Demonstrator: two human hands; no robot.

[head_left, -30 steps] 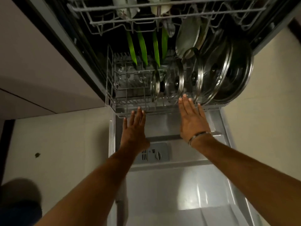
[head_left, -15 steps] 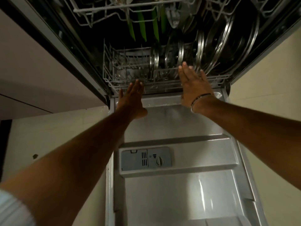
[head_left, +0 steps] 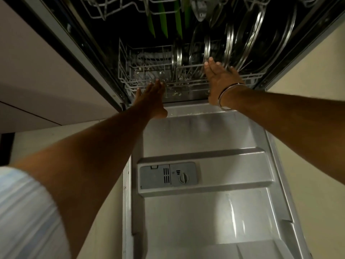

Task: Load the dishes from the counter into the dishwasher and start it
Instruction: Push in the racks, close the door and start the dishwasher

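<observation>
At the far left, a pale striped sleeve [head_left: 24, 212] covers the upper part of the left arm, which stretches across toward the lower rack [head_left: 145, 71] of the dishwasher. To the left of the rack, pale cabinet fronts [head_left: 37, 81] run along the dishwasher's dark frame. The left hand [head_left: 152, 99] lies flat with its fingers straight, its fingertips [head_left: 157, 82] touching the front rail at the rack's left part; this grip is open and holds nothing. The left half of the rack is bare wire tines with no dishes that can be made out. Above the rack, green blades [head_left: 164, 21] hang down from the upper basket [head_left: 112, 8]. In the rack's right half stand the loaded dishes: several glass pot lids [head_left: 231, 45] with metal rims, upright on edge one behind another, the larger ones toward the right. The right hand [head_left: 221, 82] is also flat and open, fingers straight, pressed against the front rail at the rack's right part just in front of the lids; it grips nothing. A metal bangle [head_left: 224, 98] circles the right wrist. Below the rack, the dishwasher door [head_left: 205, 221] lies folded down and open, its steel inner face catching the light, with the grey detergent dispenser [head_left: 168, 177] set into it. The rack itself sits inside the tub, its front rail at the door's hinge edge.
</observation>
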